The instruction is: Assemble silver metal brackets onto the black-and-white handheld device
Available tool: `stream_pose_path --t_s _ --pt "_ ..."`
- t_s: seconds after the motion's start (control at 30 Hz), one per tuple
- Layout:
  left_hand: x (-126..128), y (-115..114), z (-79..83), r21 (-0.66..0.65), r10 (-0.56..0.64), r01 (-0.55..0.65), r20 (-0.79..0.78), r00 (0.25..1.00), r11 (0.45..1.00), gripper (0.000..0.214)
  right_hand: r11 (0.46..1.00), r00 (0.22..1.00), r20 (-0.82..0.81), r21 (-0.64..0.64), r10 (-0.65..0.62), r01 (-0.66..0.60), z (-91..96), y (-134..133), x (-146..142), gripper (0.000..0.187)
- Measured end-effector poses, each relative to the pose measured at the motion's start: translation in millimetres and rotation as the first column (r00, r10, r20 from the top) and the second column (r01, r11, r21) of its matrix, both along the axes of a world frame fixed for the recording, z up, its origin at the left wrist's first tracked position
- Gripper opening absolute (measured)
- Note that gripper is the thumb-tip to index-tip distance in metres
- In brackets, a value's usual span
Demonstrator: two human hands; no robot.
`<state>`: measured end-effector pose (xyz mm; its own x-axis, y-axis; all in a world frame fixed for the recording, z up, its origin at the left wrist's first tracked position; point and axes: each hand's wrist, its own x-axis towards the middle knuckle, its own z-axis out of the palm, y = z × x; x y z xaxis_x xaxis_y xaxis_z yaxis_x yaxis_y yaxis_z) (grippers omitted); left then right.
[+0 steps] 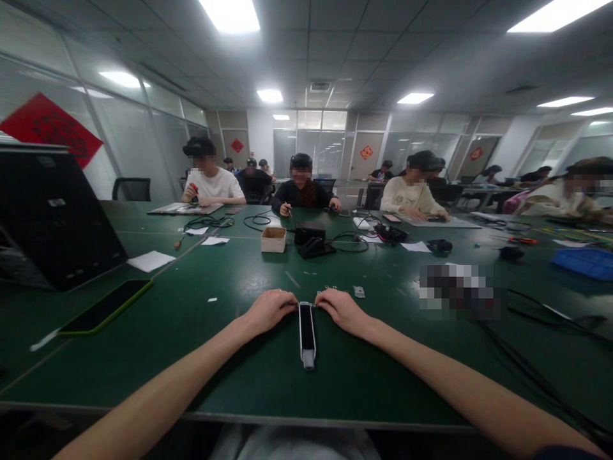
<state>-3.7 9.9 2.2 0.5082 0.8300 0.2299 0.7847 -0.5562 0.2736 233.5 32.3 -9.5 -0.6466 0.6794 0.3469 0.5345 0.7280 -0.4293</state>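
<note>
A slim black-and-silver device casing [307,333] lies lengthwise on the green table mat [239,364], pointing away from me, with a grey tip at its near end. My left hand [269,311] comes in from the left, and its fingers touch the casing's far end. My right hand [341,311] does the same from the right. A small grey metal plate [359,292] and a few tiny metal parts [329,289] lie just beyond my right hand.
A black laptop [55,217] and a dark tablet in a green case [105,306] stand to the left. Farther off are a cardboard box [273,239], black equipment with cables [311,239], and a blue tray [582,263]. Several co-workers [301,188] sit across the table. A blurred patch [460,291] hides part of the right side.
</note>
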Motion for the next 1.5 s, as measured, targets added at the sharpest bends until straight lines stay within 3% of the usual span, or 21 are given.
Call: stream_pose_path --t_s 0.43,0.67,1.03,1.3,1.5 --pt "0.6 2.2 -0.7 0.01 0.003 -0.003 0.007 1.0 1.0 0.015 0.991 0.981 0.17 0.082 0.095 -0.11 13.1 2.8 5.2 0.016" --pt "-0.8 9.2 -5.2 0.015 -0.026 0.025 0.034 0.999 1.0 0.013 0.964 0.929 0.344 0.168 0.137 -0.204 15.8 7.8 5.3 0.017" --pt "0.9 1.2 1.5 0.029 -0.051 0.051 0.011 0.999 0.998 0.014 0.974 0.971 0.187 0.142 0.148 -0.176 14.5 -7.9 8.7 0.016" --pt "0.3 1.9 2.2 0.02 -0.038 0.038 0.007 0.999 0.999 0.014 0.988 0.969 0.201 0.028 0.145 -0.153 19.4 -10.1 12.3 0.015" --pt "2.2 -3.0 4.6 0.018 -0.015 0.016 -0.028 0.999 1.0 0.014 0.985 0.957 0.289 -0.173 0.034 0.017 27.4 -8.1 9.2 0.013"
